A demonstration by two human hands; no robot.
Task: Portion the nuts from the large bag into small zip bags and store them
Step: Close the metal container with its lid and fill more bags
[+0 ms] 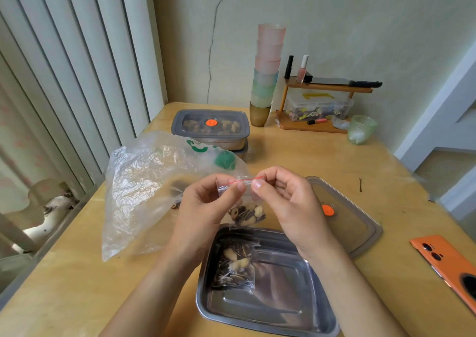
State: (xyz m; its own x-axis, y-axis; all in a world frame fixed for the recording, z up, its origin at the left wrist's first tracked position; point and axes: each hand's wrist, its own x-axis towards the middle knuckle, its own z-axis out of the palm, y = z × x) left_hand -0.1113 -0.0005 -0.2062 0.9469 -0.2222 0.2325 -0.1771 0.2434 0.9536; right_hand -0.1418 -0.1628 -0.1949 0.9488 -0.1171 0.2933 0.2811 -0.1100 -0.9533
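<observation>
A small zip bag [247,214] with a red seal strip hangs in the air above the steel container [283,308]; peanuts and striped seeds fill its bottom. My left hand [203,208] pinches the left end of the strip and my right hand [286,202] pinches the right end. Another filled small zip bag [235,267] lies in the container's left part. The large clear plastic bag [144,182] with green print lies crumpled on the table to the left, its contents mostly hidden.
Two stacked closed containers [210,126] with peanuts stand at the back. A grey lid [353,223] with an orange valve lies right of the open container. An orange phone [448,262] rests near the right edge. Stacked cups [266,76], a green cup [360,129] and a wooden shelf [319,104] line the wall.
</observation>
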